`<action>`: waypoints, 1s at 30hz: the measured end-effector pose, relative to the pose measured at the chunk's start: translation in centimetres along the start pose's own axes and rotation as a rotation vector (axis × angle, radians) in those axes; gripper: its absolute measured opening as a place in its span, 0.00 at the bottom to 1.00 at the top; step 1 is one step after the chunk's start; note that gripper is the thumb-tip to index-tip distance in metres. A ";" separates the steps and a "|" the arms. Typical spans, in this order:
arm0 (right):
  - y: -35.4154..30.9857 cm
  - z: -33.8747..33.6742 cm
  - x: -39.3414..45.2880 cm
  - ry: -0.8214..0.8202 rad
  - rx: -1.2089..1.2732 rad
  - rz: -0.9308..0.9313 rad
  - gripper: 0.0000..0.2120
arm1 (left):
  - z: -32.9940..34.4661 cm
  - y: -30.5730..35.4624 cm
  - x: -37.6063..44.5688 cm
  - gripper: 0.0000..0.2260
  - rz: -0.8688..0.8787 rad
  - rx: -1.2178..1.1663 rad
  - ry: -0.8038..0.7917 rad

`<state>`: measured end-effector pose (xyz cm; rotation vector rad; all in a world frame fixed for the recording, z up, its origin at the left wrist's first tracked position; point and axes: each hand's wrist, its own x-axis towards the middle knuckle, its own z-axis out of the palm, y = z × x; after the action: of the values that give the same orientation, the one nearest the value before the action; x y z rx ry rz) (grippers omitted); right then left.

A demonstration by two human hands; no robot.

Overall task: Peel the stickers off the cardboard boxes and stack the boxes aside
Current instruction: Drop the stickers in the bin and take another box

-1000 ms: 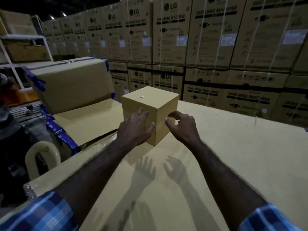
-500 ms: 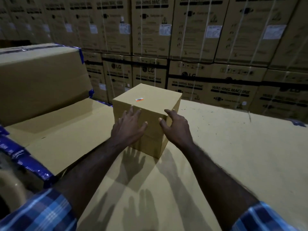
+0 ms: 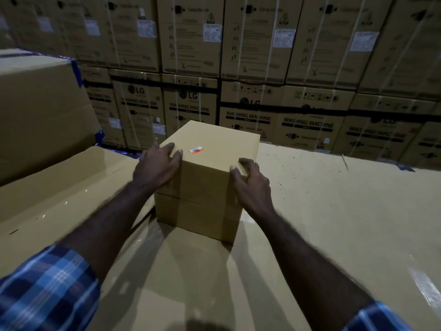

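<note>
Two hands clasped on small cardboard box at center: left hand curled over top edge at 9 o'clock, right hand at 3 o'clock corner. Orange-white sticker stuck on top. Stood on flat cardboard surface.

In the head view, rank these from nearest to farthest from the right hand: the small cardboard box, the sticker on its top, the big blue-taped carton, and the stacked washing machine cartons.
From the right hand:
1. Small cardboard box, gripped at its right edge.
2. Sticker, on the box top, toward the left.
3. Washing machine cartons, stacked behind the work surface.
4. Big blue-taped carton, far left, beyond the left hand.
</note>
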<state>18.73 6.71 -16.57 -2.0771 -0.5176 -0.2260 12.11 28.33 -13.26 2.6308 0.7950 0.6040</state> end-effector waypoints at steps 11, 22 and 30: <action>-1.0 -0.2 0.5 0.130 0.047 0.080 0.26 | 0.7 2.3 -0.9 0.21 -0.047 -0.175 0.149; -1.8 -7.8 0.3 0.258 0.027 0.023 0.23 | -0.4 8.3 -3.5 0.21 0.052 -0.287 0.218; -1.0 -15.7 -1.5 0.354 0.044 0.020 0.22 | -2.0 15.4 -7.2 0.21 0.153 -0.320 0.287</action>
<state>17.60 -6.48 -8.02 -1.9419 -0.2832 -0.5535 12.50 12.32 -7.24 2.3519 0.5212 1.0730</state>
